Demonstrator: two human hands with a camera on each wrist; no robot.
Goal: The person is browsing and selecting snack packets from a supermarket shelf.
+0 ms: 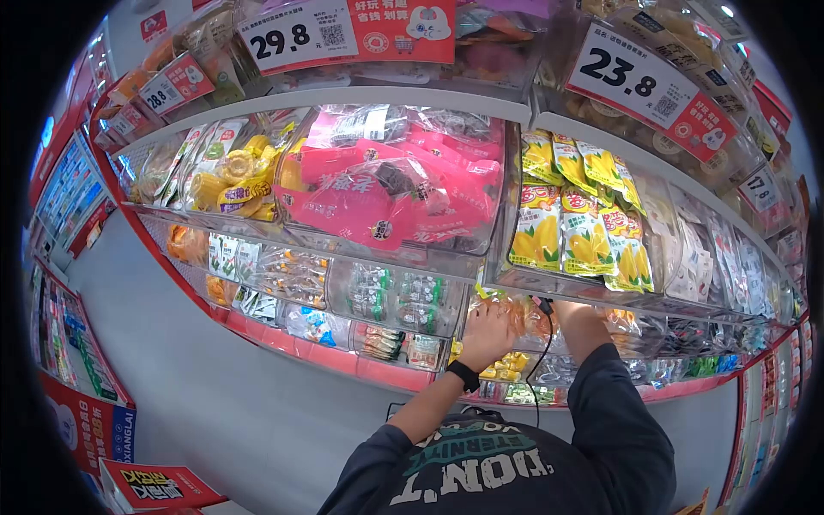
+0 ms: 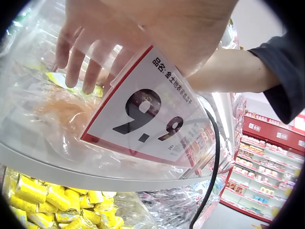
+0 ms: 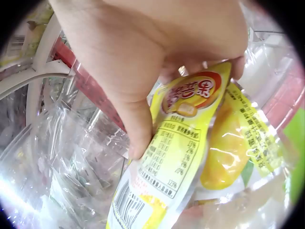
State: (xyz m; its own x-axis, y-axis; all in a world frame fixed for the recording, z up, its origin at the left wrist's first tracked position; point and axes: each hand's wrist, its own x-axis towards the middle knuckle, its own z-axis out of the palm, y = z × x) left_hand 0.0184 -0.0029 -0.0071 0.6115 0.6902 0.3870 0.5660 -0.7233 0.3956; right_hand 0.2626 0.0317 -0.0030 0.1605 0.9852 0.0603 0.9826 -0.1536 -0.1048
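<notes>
In the right wrist view, my right hand grips a yellow-and-white snack packet, thumb along its near edge. A barcode and printed text face the camera. Just behind it is a second packet with a yellow fruit picture. In the head view, the shelf hides most of that hand. My left hand hangs over a clear bin with its fingers loosely extended, holding nothing visible. Below these fingers lie clear bags with orange contents. A 9.9 price card stands in front, partly covering the hand.
Above the hands, an upper shelf bin holds similar yellow packets beside pink bags. Yellow wrapped pieces fill a lower bin. A black cable hangs by the left wrist. Clear wrapped goods surround the right hand.
</notes>
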